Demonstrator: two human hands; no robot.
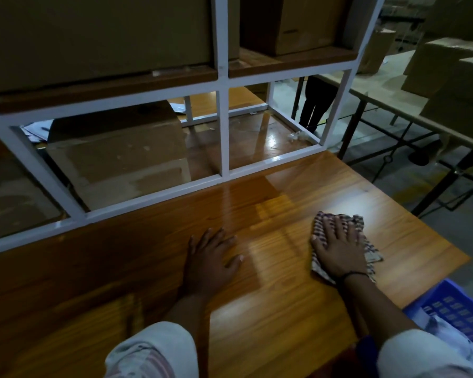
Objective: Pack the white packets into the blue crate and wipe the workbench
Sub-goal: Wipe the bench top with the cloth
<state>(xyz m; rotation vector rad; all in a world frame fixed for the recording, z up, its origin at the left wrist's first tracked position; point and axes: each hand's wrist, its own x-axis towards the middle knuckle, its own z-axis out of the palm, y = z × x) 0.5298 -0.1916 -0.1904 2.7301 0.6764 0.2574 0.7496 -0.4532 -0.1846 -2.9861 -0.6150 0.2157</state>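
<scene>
Right fingers (339,225): stretched out straight and spread, pressing down on a crumpled red-and-white checked cloth (373,255); nothing is clenched or pinched.
Right hand (339,249): palm down on the cloth, near the right edge of the glossy orange-brown wooden worktop (284,309).
Left hand (210,257): flat and relaxed on bare wood, holding nothing, well apart from the cloth and apparently acting as a brace.
Blue perforated plastic crate (453,304): at the lower right corner, just beside the worktop's edge and partly out of view.
White packets (445,328): pale plastic shows inside the crate behind the right sleeve, most likely the packets; no packet lies on the visible worktop.
Packing: judged done, as far as the view reaches.
Wiping: under way on the right side; the wood toward the left and the front edge probably remains to be covered.
Backdrop: a white metal rack (224,132) stands on the back of the worktop, with brown cardboard boxes (120,156) inside.
</scene>
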